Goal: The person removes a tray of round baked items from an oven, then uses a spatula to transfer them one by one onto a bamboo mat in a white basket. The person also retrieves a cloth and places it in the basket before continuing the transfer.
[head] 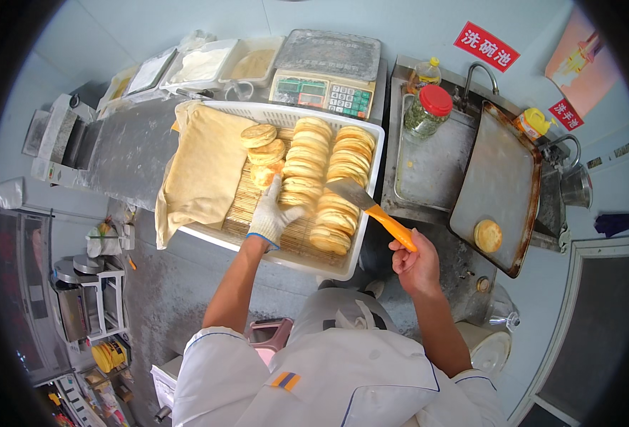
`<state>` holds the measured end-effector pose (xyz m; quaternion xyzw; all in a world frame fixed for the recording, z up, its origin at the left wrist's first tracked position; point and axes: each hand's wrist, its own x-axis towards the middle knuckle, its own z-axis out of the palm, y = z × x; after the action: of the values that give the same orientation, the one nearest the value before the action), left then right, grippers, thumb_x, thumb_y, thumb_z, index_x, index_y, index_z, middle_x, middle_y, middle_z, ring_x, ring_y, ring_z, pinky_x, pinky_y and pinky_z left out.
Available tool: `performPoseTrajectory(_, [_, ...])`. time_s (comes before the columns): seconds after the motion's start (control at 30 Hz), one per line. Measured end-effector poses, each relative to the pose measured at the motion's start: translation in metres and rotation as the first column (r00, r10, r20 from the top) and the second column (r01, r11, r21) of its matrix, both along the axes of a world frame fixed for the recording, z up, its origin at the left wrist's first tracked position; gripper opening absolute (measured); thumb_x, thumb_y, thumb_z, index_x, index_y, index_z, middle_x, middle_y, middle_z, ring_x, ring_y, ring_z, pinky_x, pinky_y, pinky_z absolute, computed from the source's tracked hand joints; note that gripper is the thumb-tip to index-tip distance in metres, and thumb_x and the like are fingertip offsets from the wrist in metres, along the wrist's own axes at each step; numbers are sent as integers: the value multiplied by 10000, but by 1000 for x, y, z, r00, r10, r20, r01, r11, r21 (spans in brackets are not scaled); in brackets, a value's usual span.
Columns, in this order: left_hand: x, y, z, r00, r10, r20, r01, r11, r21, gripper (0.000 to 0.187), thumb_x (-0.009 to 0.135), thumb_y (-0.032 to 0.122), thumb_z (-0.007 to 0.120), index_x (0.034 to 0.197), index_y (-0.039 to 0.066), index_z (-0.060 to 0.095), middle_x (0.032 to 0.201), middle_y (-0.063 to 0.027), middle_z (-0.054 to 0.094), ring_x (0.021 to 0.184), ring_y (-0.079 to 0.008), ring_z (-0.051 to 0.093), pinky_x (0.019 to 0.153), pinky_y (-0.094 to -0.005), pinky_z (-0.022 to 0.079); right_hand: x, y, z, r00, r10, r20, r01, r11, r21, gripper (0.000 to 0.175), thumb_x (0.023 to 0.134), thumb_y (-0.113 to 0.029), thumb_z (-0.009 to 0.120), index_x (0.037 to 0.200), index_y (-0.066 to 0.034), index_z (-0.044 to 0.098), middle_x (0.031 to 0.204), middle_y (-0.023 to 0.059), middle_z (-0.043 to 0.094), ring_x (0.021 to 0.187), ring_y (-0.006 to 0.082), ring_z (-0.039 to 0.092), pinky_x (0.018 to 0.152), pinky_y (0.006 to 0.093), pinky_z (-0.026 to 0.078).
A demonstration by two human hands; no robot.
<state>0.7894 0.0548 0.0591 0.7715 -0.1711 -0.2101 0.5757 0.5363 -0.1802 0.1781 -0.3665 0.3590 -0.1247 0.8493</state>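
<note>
A white plastic basket (375, 160) lined with a bamboo mat (242, 211) holds round flatbreads (306, 160) standing on edge in two rows, with several more in a shorter row at the left. My left hand (270, 216), in a knitted white glove, touches the lowest flatbread (265, 173) of that shorter row; whether it grips it I cannot tell. Bare, my right hand (416, 261) holds the orange handle of a scraper (357, 195), whose metal blade lies over the right row. A beige cloth (202, 160) covers the basket's left part.
Behind the basket stand a digital scale (322, 69) and tubs of powder (202, 64). To the right, a baking tray (496, 176) with one flatbread (488, 236) rests across the sink (549, 203), near a red-lidded jar (429, 112) and a tap (480, 66).
</note>
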Motion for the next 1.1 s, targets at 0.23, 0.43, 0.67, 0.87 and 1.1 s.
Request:
performPoseTrajectory(0.23, [-3,3,14,978,-100,184,33,941,337,1119,654,273,924,1519,-52,293,1510,-267,391,1395,-354,406,1145,-358,364,-1,-2,-1,1000,-7,10,7,1000,10,355,1044,-344,467,1095,-17,595,814,127,671,490,144,540,428,265,407])
performPoseTrajectory(0.43, [-11,10,45,969,-111,222,16,921,390,1087,678,235,898,1534,-23,279,1526,-263,373,1415,-350,386,1156,-363,353,0,-5,-3,1000,9,4,-9,999,-31,350,1039,-295,487,1229,-11,564,862,127,684,532,136,556,451,257,406])
performPoseTrajectory(0.67, [-26,42,56,985,70,160,-108,964,241,1027,710,174,875,1535,-11,291,1538,-245,365,1419,-339,389,1172,-370,338,54,-42,-47,969,247,-16,-247,959,-136,370,1029,-212,510,1347,-23,503,909,119,689,587,124,565,482,246,417])
performPoseTrajectory(0.87, [-101,92,81,906,377,191,-401,910,105,904,763,65,837,1524,35,350,1518,-182,414,1387,-284,439,1144,-384,386,117,-79,-74,878,479,13,-475,873,-112,339,1038,-225,506,1316,-31,518,896,117,650,549,126,493,467,257,370])
performPoseTrajectory(1.1, [-279,125,56,616,765,191,-787,606,111,765,814,-23,768,1489,33,412,1495,-144,463,1349,-275,484,1097,-418,436,129,-100,-83,810,563,-163,-586,774,-240,390,1009,-443,537,1257,-143,510,877,55,659,547,130,554,458,257,376])
